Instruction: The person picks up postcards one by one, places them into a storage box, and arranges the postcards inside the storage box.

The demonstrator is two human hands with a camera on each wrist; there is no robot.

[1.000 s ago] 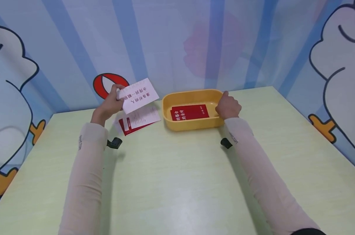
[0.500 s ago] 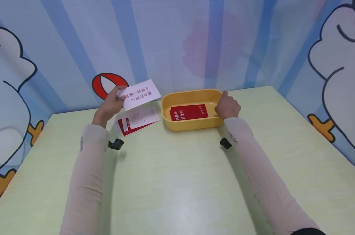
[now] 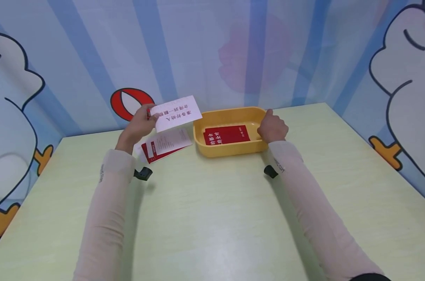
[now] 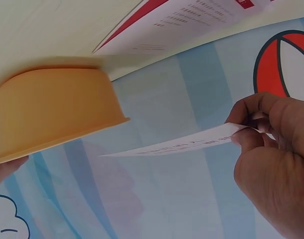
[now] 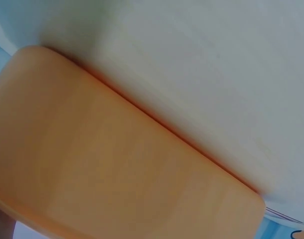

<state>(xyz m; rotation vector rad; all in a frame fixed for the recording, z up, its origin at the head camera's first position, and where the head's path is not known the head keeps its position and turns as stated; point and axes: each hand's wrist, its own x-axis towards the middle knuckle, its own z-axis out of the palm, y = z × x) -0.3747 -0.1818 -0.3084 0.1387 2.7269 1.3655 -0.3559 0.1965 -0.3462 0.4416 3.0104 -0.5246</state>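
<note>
In the head view my left hand pinches a white card with red Chinese printing by its left end. The left wrist view shows the card nearly edge-on between thumb and fingers, raised off the table. Its far corner overlaps the left rim of a yellow plastic tray in the head view. Red cards with white lettering lie inside the tray. My right hand grips the tray's right end, thumb side up. The tray's side wall fills much of the right wrist view, hiding most of that hand.
Below the held card, a fanned pile of red and white cards lies on the pale table, left of the tray. A blue striped backdrop with cartoon figures rises along the table's back edge.
My left hand has carried the white card to the right, until its corner overlaps the tray's left rim in the head view. My right hand and the tray stay where they were.
</note>
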